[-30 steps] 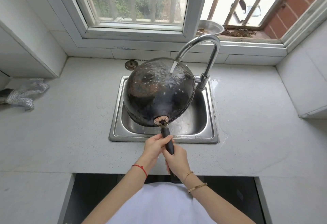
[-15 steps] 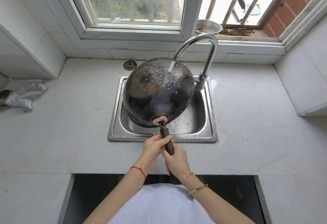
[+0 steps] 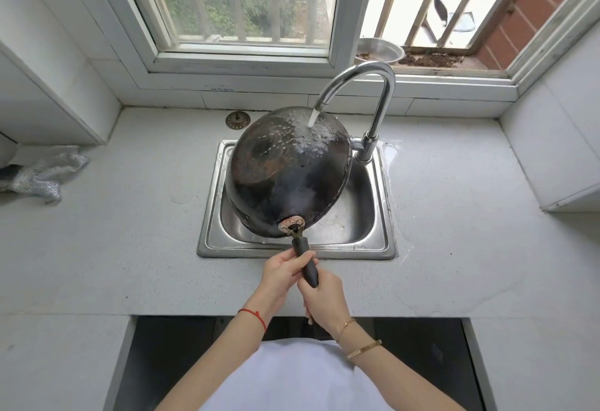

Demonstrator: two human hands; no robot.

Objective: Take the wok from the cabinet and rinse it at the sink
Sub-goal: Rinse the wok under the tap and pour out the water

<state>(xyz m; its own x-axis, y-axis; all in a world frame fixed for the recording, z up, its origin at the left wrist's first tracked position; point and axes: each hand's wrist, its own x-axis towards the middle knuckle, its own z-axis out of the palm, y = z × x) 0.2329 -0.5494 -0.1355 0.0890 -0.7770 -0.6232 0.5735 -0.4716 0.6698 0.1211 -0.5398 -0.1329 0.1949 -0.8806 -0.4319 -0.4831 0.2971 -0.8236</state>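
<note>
Both hands grip one black handle (image 3: 306,263): the left hand (image 3: 282,272) wraps it from the left, nearer the pan, and the right hand (image 3: 323,297) curls round its lower end, just behind the left. A red cord circles the left wrist; two gold bangles sit on the right.

Beyond the hands, the handle runs up to the wok (image 3: 289,173), which is turned so that its dark, scorched underside faces the camera. It hangs tilted over the sink (image 3: 373,242), its far rim up under the tap (image 3: 370,99). Water (image 3: 312,118) falls from the spout onto the upper back of the wok and spreads in beads and foam.

The steel sink is set in a pale surface (image 3: 130,248). Past the wok to the left, a round drain strainer (image 3: 236,119) lies by the wall. Far to the left of the hands lies a crumpled silvery cloth (image 3: 45,173). Behind the tap, on the window ledge, stands a metal bowl (image 3: 380,50).
</note>
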